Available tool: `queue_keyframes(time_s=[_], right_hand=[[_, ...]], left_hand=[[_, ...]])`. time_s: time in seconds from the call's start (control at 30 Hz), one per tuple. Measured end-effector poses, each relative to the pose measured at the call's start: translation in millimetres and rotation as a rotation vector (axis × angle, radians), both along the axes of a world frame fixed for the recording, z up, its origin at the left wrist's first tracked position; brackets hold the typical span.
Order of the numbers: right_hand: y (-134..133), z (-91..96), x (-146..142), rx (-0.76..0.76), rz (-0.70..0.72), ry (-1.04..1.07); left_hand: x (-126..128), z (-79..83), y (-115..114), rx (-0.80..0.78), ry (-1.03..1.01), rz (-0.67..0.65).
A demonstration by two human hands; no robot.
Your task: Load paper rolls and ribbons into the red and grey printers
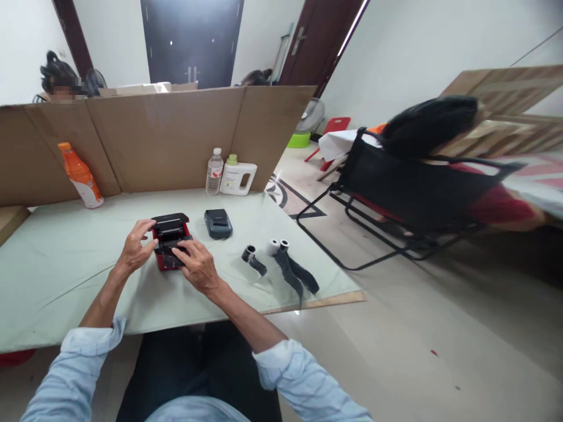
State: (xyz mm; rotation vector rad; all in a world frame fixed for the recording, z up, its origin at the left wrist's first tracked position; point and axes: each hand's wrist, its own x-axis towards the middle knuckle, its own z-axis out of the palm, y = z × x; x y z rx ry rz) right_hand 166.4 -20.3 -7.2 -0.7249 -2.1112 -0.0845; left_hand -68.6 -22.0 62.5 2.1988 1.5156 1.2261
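While the device point(168, 234) is seemingly adjusted by left hand point(132, 248) and right hand point(200, 269), fingers' grip unclear, steadying seems needed next.

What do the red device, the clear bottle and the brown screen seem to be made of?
Red device: probably hard plastic, smooth, in red and black; its edges look moulded.
Clear bottle: likely plastic, glossy; one sees through it, though glass cannot be ruled out.
Brown screen: cardboard, it seems; matt, with straight creases like folds.
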Motion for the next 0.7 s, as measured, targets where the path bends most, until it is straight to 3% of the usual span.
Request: queue_keyframes(time_s=[0.27,0.5,0.7], right_hand=[[-1.0,1.2,2.9,-0.06,0.03,-0.025],[18.8,10.8,14.6,-0.224,-0.002,-0.004],[45.0,5.9,29.3,-0.423,0.002,-0.105]], left_hand=[[-7.4,-12.6,-25.4,-0.066,0.153,-0.085],[-0.3,-27.7,-23.8,0.001,0.225,0.008],[3.8,-32.9,-27.6,-0.056,0.281,0.141]])
